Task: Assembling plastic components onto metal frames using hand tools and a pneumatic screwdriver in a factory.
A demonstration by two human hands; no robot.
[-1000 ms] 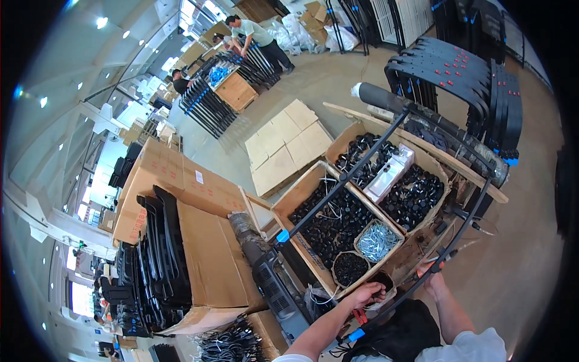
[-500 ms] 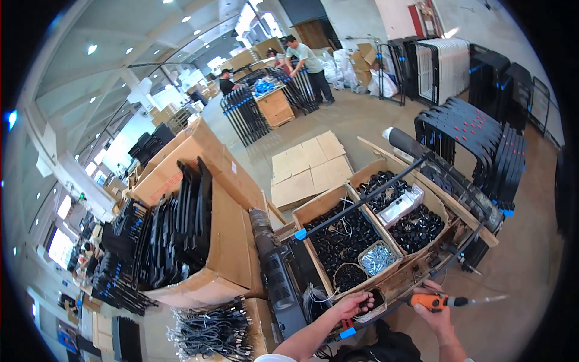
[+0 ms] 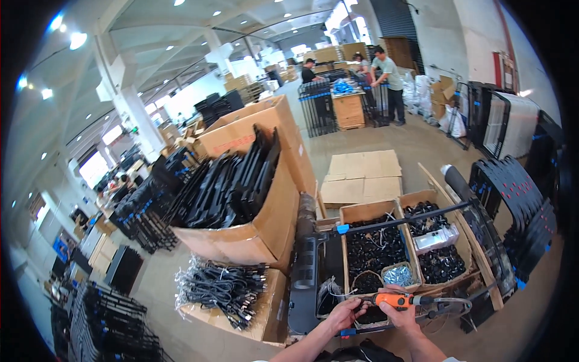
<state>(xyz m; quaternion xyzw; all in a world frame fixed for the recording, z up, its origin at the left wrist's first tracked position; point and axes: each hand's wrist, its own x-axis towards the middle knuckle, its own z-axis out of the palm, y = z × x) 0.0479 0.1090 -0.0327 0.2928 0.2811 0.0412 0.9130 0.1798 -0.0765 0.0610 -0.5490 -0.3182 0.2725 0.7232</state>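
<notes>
My right hand [image 3: 402, 314] grips an orange power screwdriver [image 3: 395, 299] held level, its bit pointing right over the front of the parts boxes. My left hand [image 3: 344, 312] rests with curled fingers on the near edge of a black metal frame [image 3: 304, 283], beside a small box of dark parts [image 3: 366, 282]. Whether the left hand clasps a small part is too small to tell. A black bar with a blue end cap [image 3: 401, 220] lies across the cardboard boxes of black parts [image 3: 374, 247]. A bag of silvery screws [image 3: 398, 275] sits just beyond the screwdriver.
A big cardboard crate of black panels [image 3: 241, 181] stands to the left, bundled black cables [image 3: 223, 286] in front of it. Flattened cardboard [image 3: 362, 172] lies on the floor beyond. Racks of black frames [image 3: 518, 199] stand to the right. People work at a crate [image 3: 350, 108] far back.
The view has tilted up and left, showing more of the hall. My right hand has brought the orange screwdriver in toward the left hand at the frame's near edge.
</notes>
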